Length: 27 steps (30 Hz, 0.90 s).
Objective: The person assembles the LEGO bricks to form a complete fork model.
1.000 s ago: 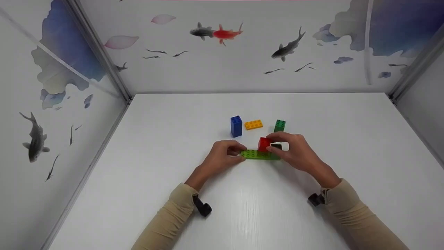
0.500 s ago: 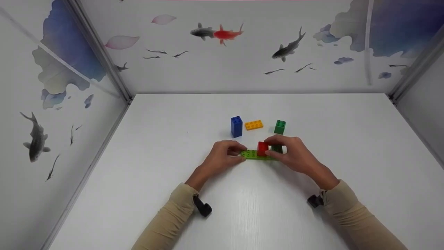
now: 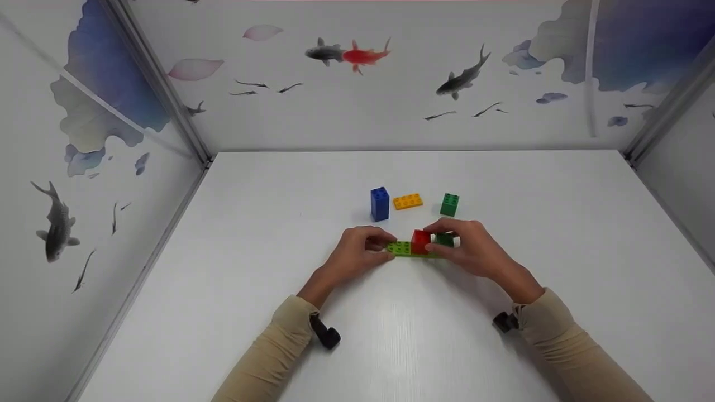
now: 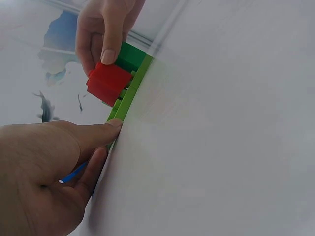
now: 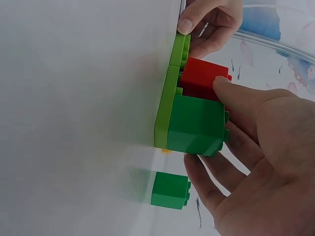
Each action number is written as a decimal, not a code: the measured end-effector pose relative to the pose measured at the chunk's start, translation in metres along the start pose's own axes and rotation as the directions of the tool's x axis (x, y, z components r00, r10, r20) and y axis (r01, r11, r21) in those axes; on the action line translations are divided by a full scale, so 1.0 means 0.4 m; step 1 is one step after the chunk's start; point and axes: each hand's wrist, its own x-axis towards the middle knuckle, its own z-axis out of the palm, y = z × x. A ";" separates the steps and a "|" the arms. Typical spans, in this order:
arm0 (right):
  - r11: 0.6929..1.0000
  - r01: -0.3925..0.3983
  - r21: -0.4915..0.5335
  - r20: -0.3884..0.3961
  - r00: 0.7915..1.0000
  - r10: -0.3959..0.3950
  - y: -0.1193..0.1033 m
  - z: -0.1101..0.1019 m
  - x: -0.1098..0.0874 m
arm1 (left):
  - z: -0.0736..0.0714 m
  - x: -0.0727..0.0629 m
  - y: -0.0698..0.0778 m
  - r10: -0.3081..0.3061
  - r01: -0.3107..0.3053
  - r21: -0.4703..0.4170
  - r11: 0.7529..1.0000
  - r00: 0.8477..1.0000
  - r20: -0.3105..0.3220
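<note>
My left hand (image 3: 357, 251) pinches the left end of a long light green plate (image 3: 400, 249) lying on the white table. Between thumb and fingers, my right hand (image 3: 477, 245) holds a red brick (image 5: 203, 76) over the middle of that plate. The brick sits slightly tilted, its lower edge right at the studs in both wrist views. A dark green brick (image 5: 196, 125) stands upright on the plate's right end, under the curve of my right hand. A seam shows across the plate's side in the right wrist view.
Behind the plate stand a tall blue block (image 3: 380, 204), a flat yellow plate (image 3: 408, 201) and a loose green brick (image 3: 449, 205). White panels with painted fish (image 3: 366, 56) bound the table at the back and sides.
My right hand has lowered the red brick and shifted it slightly left, down to the light green plate. The left hand keeps its place on the plate's end.
</note>
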 end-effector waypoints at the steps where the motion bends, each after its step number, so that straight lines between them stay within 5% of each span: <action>1: 1.000 0.003 -0.001 0.001 1.000 -0.003 -0.001 0.000 0.000 | 0.000 -0.001 0.000 0.000 0.000 0.001 1.000 1.000 -0.001; 27: 0.998 -0.017 -0.060 0.044 0.999 0.020 -0.008 -0.002 0.012 | 0.003 0.002 0.003 -0.025 0.025 -0.003 1.000 1.000 -0.011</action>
